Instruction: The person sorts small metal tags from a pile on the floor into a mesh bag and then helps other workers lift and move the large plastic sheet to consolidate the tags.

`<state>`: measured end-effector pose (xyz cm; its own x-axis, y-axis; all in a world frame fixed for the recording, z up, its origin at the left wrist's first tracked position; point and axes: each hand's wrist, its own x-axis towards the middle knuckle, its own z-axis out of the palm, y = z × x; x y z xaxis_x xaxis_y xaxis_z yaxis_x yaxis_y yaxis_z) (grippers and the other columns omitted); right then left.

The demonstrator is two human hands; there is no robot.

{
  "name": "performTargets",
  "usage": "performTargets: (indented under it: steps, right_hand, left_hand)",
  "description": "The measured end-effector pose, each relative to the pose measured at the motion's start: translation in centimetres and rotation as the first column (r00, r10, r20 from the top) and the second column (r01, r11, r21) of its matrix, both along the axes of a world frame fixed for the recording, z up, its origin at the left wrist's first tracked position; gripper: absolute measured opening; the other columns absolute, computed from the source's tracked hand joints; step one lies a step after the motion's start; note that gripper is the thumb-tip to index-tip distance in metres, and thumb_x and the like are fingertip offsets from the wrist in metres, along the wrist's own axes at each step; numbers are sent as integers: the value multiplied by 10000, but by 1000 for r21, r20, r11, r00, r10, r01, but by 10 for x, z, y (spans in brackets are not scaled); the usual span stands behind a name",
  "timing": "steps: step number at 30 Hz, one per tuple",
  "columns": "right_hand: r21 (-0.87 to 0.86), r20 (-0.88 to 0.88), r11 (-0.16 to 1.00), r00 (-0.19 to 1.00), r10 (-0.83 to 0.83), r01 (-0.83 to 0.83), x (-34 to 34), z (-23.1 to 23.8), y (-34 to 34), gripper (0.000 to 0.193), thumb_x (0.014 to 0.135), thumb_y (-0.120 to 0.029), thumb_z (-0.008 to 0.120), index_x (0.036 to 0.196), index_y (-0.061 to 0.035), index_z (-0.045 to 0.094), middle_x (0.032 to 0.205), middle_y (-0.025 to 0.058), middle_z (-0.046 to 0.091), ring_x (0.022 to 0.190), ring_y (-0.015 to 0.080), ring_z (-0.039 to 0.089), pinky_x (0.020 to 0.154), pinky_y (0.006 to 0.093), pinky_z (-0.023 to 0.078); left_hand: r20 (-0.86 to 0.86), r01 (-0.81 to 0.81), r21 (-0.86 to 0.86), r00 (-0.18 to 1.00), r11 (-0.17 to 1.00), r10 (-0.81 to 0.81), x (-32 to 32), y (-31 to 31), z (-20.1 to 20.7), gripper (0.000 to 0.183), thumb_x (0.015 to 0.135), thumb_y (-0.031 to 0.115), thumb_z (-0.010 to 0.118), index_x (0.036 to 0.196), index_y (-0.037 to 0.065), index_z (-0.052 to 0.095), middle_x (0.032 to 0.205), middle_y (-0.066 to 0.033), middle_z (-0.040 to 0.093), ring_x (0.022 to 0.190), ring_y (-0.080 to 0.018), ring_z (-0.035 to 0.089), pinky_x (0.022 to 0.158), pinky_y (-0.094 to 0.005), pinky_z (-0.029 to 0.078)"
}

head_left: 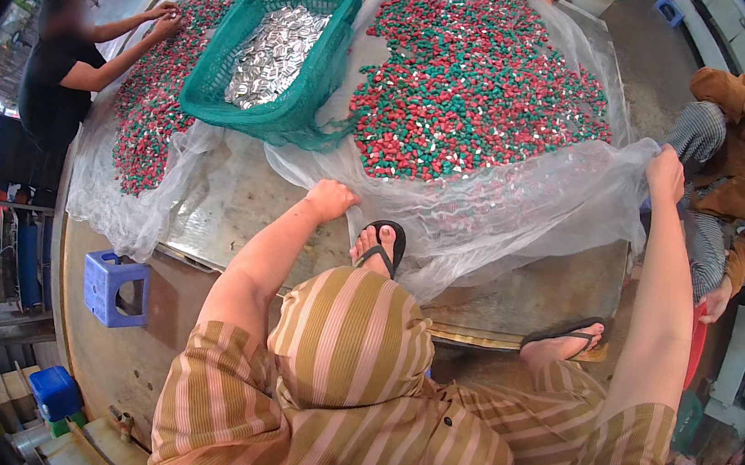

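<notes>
A translucent white sheet (503, 215) lies on the low platform, its near edge lifted and folded over the nearest pieces. My right hand (666, 174) is closed on its right corner, raised above the platform, with the arm stretched out. Further left, my left hand (332, 199) is closed on the sheet's near edge, just left of my sandalled foot (377, 250). Beyond my hands, many small red, green and white pieces (482, 80) are spread over the sheet. The fingertips of both hands are partly hidden.
A green basket (344, 36) of flat silver pieces (278, 56) stands left of the pile. A co-worker (60, 73) handles pieces on another sheet (131, 214) at the far left. Another person (738, 173) sits at the right. A blue stool (116, 289) stands on the floor.
</notes>
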<state>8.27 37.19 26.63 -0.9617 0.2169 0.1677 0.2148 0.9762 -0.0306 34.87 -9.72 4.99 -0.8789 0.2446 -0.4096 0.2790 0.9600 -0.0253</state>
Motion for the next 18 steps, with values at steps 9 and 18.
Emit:
performTargets:
  steps: [9, 18]
  right_hand:
    - [-137, 122, 983, 987, -106, 123, 87, -93, -6, 995, 571, -646, 690, 1385, -266, 263, 1354, 132, 382, 1259, 340, 331, 1002, 498, 273]
    - [-658, 658, -132, 480, -581, 741, 206, -334, 21, 898, 630, -314, 745, 1345, -48, 270, 1308, 187, 383, 1173, 330, 433, 996, 460, 353]
  left_hand:
    - [-46, -160, 25, 986, 987, 161, 15, 9, -1, 245, 807, 136, 488, 1011, 208, 603, 890, -61, 657, 827, -246, 647, 726, -398, 516]
    - [-182, -182, -52, 968, 982, 170, 43, 20, 18, 279, 815, 132, 456, 1015, 241, 618, 921, -35, 630, 945, -217, 599, 973, -594, 288]
